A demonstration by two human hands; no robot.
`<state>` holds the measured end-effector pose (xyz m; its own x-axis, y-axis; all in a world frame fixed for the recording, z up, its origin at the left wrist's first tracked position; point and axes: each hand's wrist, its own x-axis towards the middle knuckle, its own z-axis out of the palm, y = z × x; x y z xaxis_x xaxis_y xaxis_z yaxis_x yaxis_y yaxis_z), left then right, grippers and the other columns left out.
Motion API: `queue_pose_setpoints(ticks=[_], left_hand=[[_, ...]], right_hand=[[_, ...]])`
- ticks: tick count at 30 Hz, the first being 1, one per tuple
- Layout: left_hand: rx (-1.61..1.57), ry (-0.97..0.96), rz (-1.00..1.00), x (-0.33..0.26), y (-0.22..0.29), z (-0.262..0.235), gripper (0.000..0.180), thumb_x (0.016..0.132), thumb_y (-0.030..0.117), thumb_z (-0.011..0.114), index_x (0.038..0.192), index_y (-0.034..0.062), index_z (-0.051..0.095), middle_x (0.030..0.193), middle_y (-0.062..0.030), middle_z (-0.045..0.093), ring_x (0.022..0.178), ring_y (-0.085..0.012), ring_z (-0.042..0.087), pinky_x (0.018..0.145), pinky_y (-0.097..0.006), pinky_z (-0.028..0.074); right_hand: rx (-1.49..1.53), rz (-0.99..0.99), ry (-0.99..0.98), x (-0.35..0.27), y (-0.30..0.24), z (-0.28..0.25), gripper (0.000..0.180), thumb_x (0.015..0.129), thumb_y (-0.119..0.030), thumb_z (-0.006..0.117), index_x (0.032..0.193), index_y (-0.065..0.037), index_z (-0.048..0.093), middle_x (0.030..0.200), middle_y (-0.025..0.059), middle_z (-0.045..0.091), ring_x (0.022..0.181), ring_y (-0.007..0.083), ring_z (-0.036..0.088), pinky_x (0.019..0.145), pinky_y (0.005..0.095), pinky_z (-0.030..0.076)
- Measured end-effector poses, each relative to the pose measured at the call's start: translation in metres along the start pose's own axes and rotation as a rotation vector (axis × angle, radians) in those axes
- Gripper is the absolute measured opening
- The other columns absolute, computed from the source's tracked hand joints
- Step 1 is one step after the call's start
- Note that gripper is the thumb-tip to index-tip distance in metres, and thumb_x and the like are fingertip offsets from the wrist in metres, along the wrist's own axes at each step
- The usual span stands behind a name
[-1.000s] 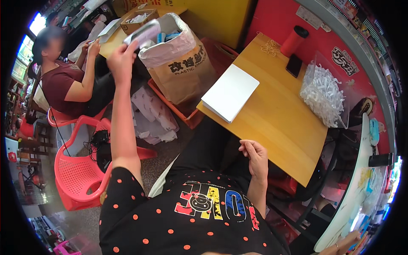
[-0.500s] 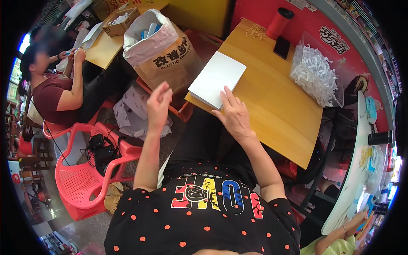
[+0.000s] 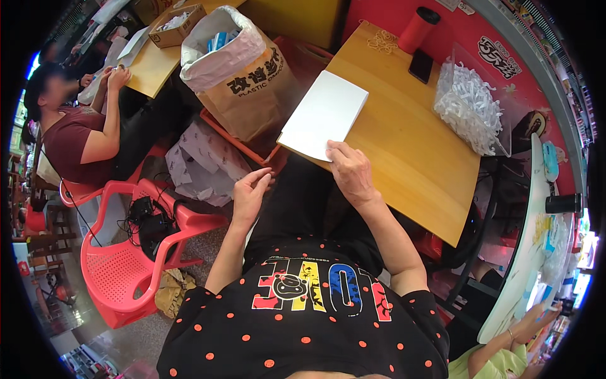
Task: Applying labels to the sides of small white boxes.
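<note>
A stack of white paper (image 3: 328, 107) lies at the near left corner of the yellow wooden table (image 3: 410, 164). My right hand (image 3: 350, 169) pinches the stack's near corner, where the top sheet bends slightly upward. How many sheets are between the fingers cannot be made out. My left hand (image 3: 251, 194) hovers off the table edge, to the left of my lap. Its fingers are loosely bent with the thumb apart, and it holds nothing.
Beyond the stack stands a large brown paper sack (image 3: 243, 82). A clear bin of white strips (image 3: 470, 110), a phone (image 3: 420, 66), a red tumbler (image 3: 419, 30) and rubber bands (image 3: 382, 42) occupy the table. A red chair (image 3: 126, 259) holds black cables; a person (image 3: 82, 136) sits behind it.
My left hand has come down toward my lap, away from the sack. The right hand has gone from resting flat on the stack to pinching its near corner.
</note>
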<state>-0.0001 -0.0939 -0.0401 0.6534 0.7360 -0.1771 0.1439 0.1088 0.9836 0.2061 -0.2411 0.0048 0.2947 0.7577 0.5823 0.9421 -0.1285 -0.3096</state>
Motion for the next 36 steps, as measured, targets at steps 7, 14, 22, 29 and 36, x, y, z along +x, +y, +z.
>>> queue_pose_setpoints(ticks=[7, 14, 22, 29, 36], left_hand=[[-0.532, -0.292, -0.457, 0.005, 0.038, 0.012, 0.07, 0.096, 0.055, 0.038, 0.111, -0.0097, 0.059, 0.1, -0.0203, 0.067, 0.084, -0.0285, 0.069, 0.073, -0.036, 0.057], [-0.919, -0.49, -0.468, -0.001, 0.051, 0.024, 0.045, 0.09, 0.014, 0.054, 0.132, -0.0016, 0.044, 0.122, -0.0173, 0.057, 0.109, -0.026, 0.06, 0.095, -0.039, 0.049], [-0.823, -0.386, -0.339, -0.012, 0.053, 0.043, 0.05, 0.079, -0.011, 0.051, 0.128, -0.0011, 0.05, 0.116, -0.0161, 0.061, 0.105, -0.023, 0.062, 0.092, -0.035, 0.052], [-0.072, -0.301, 0.421, -0.022, 0.065, 0.045, 0.03, 0.077, -0.017, 0.049, 0.089, -0.0004, 0.071, 0.108, -0.0135, 0.066, 0.106, -0.0239, 0.062, 0.092, -0.032, 0.048], [0.355, -0.34, 0.97, -0.026, 0.076, 0.052, 0.019, 0.068, -0.012, 0.062, 0.079, 0.0017, 0.069, 0.106, -0.0166, 0.066, 0.108, -0.0329, 0.061, 0.092, -0.038, 0.05]], right_hand=[[0.138, -0.081, 0.031, -0.001, -0.029, -0.049, 0.023, 0.074, 0.0, 0.064, 0.096, -0.003, 0.067, 0.096, 0.013, 0.065, 0.075, 0.0253, 0.063, 0.062, 0.0342, 0.05], [0.516, -0.173, -0.066, -0.035, -0.058, -0.082, 0.021, 0.073, -0.003, 0.071, 0.093, -0.003, 0.067, 0.085, 0.0092, 0.066, 0.069, 0.0216, 0.062, 0.06, 0.0306, 0.048], [0.944, 0.547, -0.174, -0.044, -0.056, -0.099, 0.005, 0.079, -0.001, 0.07, 0.083, 0.001, 0.069, 0.077, 0.0053, 0.066, 0.07, 0.0134, 0.06, 0.064, 0.025, 0.045], [1.304, 0.858, 0.197, -0.052, -0.037, -0.071, 0.008, 0.083, -0.003, 0.067, 0.088, 0.002, 0.07, 0.091, 0.0054, 0.064, 0.086, 0.0111, 0.057, 0.079, 0.0243, 0.045], [1.464, 0.977, 0.107, -0.058, -0.023, -0.049, 0.012, 0.086, -0.005, 0.066, 0.094, 0.002, 0.07, 0.095, 0.0074, 0.069, 0.088, 0.0124, 0.062, 0.086, 0.0252, 0.047]])
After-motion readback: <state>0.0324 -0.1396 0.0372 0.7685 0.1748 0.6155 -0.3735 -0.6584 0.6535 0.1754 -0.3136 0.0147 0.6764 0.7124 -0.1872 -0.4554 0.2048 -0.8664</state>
